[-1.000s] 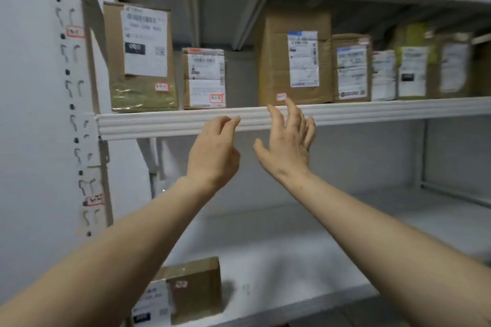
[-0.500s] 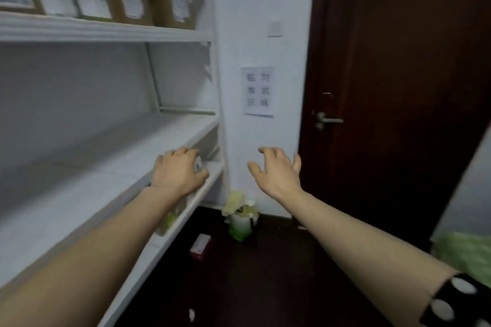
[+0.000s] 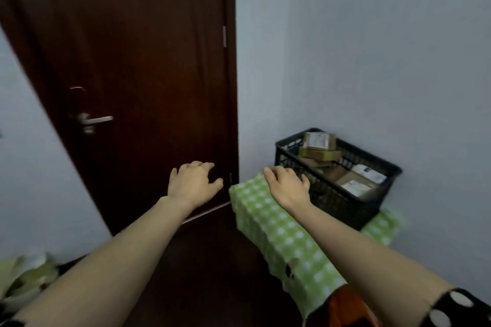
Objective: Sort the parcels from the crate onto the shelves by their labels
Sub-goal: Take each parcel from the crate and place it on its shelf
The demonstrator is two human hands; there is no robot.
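Pale walls meet at a corner on the right, and a dark brown door [image 3: 132,61] with a metal lever handle [image 3: 93,120] fills the left of my view.

The black plastic crate [image 3: 340,204] sits against the right-hand wall, on a surface covered by a green checked cloth [image 3: 279,233]. The parcels [image 3: 318,140] lie inside the crate. Brown cardboard boxes are stacked at its far left corner, and flatter packets with white labels [image 3: 368,172] lie towards its right side. The labels are too blurred to read.

Both arms reach forward, palms down. The left hand [image 3: 192,184] hangs in front of the lower part of the door. Its fingers are loosely curled and grasp nothing. The right hand [image 3: 288,186] is over the far end of the cloth, just beside the near wall of the crate. Its fingers are relaxed and empty. I cannot tell whether it touches the cloth.

A black sleeve with white dots [image 3: 457,308] shows at the near right corner.
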